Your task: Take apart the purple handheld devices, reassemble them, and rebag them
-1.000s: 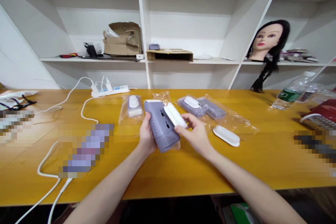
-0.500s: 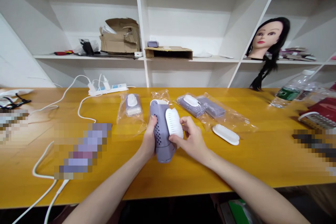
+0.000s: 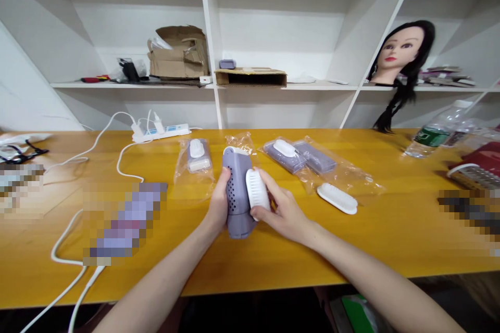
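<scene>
My left hand is closed around the left side of a purple handheld device, held upright over the table. Rows of small dark holes run down the device's side, and its top end is white. In my right hand is a white oval brush head with short bristles, gripped between thumb and fingers. The brush head is against or very close to the device's right side; I cannot tell whether they are joined. To the right, a second white oval piece lies on the table.
Bagged purple devices lie behind my hands, one at left and two at right. A white power strip with cables stands at the back left, near a blurred-out phone-like object. A water bottle and mannequin head are at right.
My right hand has shifted its grip, its fingers now reaching over the brush head's right edge. The brush head has turned slightly and sits a little lower along the device.
</scene>
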Demonstrator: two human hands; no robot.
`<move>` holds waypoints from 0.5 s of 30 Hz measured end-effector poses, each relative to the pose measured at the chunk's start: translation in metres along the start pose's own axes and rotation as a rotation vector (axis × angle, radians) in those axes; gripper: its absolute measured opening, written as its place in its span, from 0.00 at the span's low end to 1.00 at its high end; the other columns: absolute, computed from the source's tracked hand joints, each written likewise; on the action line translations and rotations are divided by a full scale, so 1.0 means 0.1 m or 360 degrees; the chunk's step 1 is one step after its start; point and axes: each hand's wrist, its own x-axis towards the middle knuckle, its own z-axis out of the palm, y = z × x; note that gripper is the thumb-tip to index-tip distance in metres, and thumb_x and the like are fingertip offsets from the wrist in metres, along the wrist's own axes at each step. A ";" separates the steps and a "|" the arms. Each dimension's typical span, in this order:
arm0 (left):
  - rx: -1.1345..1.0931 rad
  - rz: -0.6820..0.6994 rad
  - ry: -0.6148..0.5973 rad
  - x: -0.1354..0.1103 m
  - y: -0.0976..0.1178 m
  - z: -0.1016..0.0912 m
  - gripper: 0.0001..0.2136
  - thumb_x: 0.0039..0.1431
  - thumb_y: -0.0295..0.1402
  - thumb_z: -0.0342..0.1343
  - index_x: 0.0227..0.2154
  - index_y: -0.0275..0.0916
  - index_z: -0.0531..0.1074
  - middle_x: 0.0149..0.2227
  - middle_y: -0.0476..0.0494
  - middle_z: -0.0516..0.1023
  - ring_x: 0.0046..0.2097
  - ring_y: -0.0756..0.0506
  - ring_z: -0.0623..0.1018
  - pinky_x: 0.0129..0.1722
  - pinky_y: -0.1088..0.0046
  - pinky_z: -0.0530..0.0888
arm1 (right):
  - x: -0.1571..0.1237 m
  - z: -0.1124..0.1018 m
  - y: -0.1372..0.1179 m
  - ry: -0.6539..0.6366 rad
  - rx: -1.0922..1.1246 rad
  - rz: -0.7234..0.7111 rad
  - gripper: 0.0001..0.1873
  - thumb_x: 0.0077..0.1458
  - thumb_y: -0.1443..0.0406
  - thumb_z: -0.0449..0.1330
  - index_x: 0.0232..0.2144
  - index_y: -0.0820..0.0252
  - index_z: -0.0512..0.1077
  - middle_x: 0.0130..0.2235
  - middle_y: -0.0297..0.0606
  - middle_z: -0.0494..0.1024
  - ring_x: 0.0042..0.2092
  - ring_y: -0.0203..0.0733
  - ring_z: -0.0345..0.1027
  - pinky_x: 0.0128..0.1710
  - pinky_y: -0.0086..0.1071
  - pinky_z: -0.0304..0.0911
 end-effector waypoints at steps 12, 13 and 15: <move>0.0253 0.0280 -0.0197 -0.02 -0.20 -0.08 0.22 0.53 0.46 0.58 0.46 0.36 0.73 0.46 0.39 0.79 0.52 0.37 0.75 0.54 0.62 0.70 | -0.06 0.05 -0.01 0.0288 -0.0016 0.0005 0.33 0.63 0.56 0.50 0.66 0.53 0.45 0.49 0.45 0.74 0.40 0.46 0.71 0.41 0.43 0.68; 0.0270 0.0306 -0.0227 -0.04 -0.23 -0.08 0.22 0.53 0.46 0.58 0.45 0.36 0.73 0.46 0.39 0.79 0.54 0.37 0.74 0.55 0.62 0.69 | -0.07 0.06 -0.01 0.0339 -0.0055 0.0004 0.32 0.63 0.56 0.48 0.66 0.53 0.45 0.49 0.46 0.74 0.41 0.47 0.71 0.42 0.43 0.68; 0.0295 0.0309 -0.0250 -0.07 -0.26 -0.07 0.22 0.52 0.47 0.58 0.43 0.35 0.74 0.44 0.38 0.80 0.55 0.36 0.73 0.55 0.61 0.69 | -0.09 0.07 -0.01 0.0401 -0.0129 -0.0016 0.32 0.64 0.56 0.46 0.66 0.55 0.45 0.47 0.47 0.75 0.41 0.48 0.72 0.42 0.44 0.68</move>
